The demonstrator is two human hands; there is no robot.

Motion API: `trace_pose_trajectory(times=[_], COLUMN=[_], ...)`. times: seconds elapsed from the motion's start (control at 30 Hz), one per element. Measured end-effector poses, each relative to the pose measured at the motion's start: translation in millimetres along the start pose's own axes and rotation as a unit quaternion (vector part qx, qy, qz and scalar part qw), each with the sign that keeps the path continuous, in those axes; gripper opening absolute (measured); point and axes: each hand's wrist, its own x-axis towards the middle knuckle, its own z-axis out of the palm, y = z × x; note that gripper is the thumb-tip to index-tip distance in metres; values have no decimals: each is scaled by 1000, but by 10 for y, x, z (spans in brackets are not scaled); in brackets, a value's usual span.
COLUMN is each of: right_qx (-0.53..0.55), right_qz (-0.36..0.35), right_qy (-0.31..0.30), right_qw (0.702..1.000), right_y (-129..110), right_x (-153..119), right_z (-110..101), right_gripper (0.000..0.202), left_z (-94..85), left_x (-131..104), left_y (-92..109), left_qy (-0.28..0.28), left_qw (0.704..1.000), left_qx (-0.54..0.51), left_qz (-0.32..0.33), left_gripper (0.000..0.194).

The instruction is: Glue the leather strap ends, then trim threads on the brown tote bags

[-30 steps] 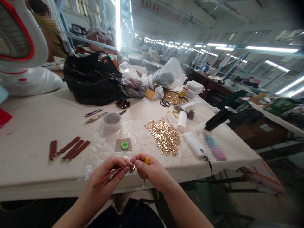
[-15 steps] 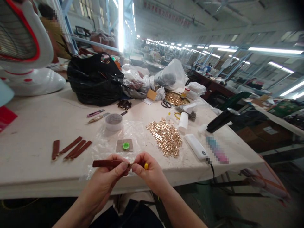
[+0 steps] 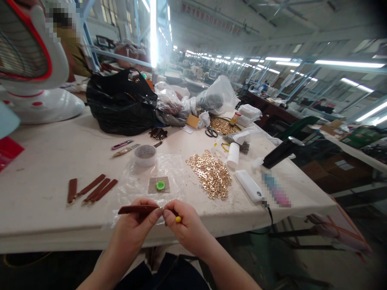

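A brown leather strap [image 3: 136,209] is held level above the table's front edge. My left hand [image 3: 134,223] is closed round it, thumb on top near its right end. Against that end my right hand [image 3: 184,223] pinches with thumb and forefinger; the small metal piece there is mostly hidden by fingertips. A small tool with a yellow end [image 3: 178,219] pokes out of my right hand, its other part covered. Just beyond the hands, a bright green round cap [image 3: 160,185] sits on a grey-brown square card [image 3: 153,189].
Several brown straps [image 3: 93,188] lie at left. A pile of gold metal rings [image 3: 211,175] spreads right of centre, beside a white power bank [image 3: 248,185] with a cable. A tape roll [image 3: 145,155], scissors [image 3: 211,132] and a black bag [image 3: 121,102] stand farther back.
My right hand has shifted slightly left and down, its yellow tool end moving with it. The fingertips of both hands now meet closer over the strap's end.
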Motion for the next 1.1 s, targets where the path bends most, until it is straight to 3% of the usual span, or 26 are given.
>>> trace_pose_trajectory(times=[0.17, 0.4, 0.6, 0.93, 1.1], right_qx=[18, -140, -69, -83, -69], right_qz=[16, -30, 2, -8, -3], right_qy=[-8, 3, -15, 14, 7], right_qw=[1000, 990, 998, 996, 998], right_y=[40, 24, 20, 33, 88], right_x=[-4, 11, 19, 61, 78], right_z=[-1, 46, 61, 121, 118], right_gripper=[21, 19, 16, 12, 17], left_z=[-18, 23, 21, 24, 37], left_x=[-15, -85, -44, 47, 46], left_y=[-17, -75, -84, -85, -109], left_qy=[-22, 31, 9, -45, -27], left_qw=[997, 989, 997, 998, 997], left_qx=[48, 102, 62, -19, -42], left_qz=[48, 104, 49, -43, -61], left_gripper=[14, 8, 15, 29, 32])
